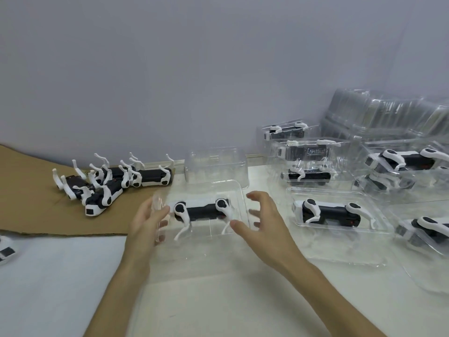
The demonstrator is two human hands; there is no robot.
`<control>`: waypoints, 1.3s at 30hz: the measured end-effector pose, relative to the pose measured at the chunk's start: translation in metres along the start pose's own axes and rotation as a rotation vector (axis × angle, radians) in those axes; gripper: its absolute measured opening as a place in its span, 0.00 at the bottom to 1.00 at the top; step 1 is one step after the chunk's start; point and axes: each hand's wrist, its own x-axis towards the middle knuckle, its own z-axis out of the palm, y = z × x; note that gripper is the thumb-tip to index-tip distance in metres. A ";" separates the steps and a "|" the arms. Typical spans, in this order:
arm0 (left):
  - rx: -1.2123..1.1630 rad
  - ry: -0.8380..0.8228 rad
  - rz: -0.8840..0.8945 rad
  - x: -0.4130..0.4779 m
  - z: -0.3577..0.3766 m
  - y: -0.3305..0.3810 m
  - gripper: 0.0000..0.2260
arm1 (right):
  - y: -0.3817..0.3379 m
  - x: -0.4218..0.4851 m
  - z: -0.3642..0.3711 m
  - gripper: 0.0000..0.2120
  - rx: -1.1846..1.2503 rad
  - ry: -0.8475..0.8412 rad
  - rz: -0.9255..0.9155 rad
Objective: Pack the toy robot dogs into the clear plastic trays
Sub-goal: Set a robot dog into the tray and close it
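- Frame centre: left grip (148, 222) and right grip (263, 223), both released and splayed, are flanking the clear plastic tray (206, 242).
- Black-and-white toy robot dog (201, 211) is lying inside; its legs probably need seating flat.
- Farther left, loose black-and-white dogs (114, 183) are waiting.

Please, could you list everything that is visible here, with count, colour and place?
loose toy dogs: about five, black and white, piled on the cardboard, left
cardboard: one, brown, left
open tray: one, clear, centre
toy dog: one, black and white, inside the open tray
packed trays: at least six, clear, right
empty trays: one stack, clear, far right
table: one, white, underneath
left hand: one, at the open tray's left rim
right hand: one, open, over its right rim
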 end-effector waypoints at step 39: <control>-0.127 0.254 0.040 0.005 -0.004 -0.017 0.16 | -0.036 -0.002 -0.017 0.05 -0.514 -0.103 -0.799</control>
